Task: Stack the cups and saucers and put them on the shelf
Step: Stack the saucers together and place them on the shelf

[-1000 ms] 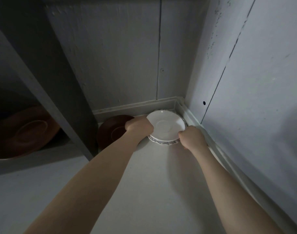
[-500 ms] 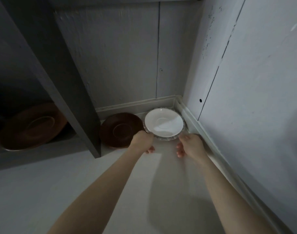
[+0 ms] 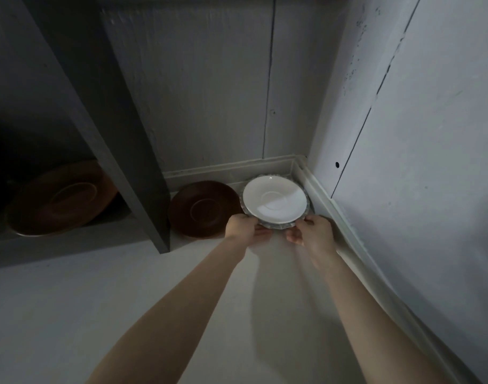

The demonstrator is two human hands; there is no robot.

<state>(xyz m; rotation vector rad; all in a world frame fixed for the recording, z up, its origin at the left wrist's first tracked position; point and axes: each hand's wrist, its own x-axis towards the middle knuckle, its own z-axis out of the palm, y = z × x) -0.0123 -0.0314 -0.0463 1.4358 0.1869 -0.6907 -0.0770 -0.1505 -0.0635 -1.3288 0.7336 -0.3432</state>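
Note:
A white saucer (image 3: 274, 199) lies on top of a fluted glass saucer (image 3: 279, 225) in the back right corner of the shelf (image 3: 237, 300). Only the wavy rim of the glass saucer shows beneath it. My left hand (image 3: 241, 227) pinches the stack's front rim on the left, thumb on top and fingers curled below. On the right of that rim my right hand (image 3: 313, 234) holds it the same way. A dark brown saucer (image 3: 202, 209) sits just left of the stack, touching or nearly touching it.
A grey upright divider (image 3: 121, 139) stands left of the brown saucer. Behind it, in the neighbouring compartment, lies a larger brown saucer (image 3: 60, 198). The back wall and the right wall (image 3: 431, 162) close the corner, with a raised white moulding (image 3: 334, 214) along their base.
One second ago both hands held the stack's sides. Half a second ago they had drawn back off it. Now they are on its front rim again.

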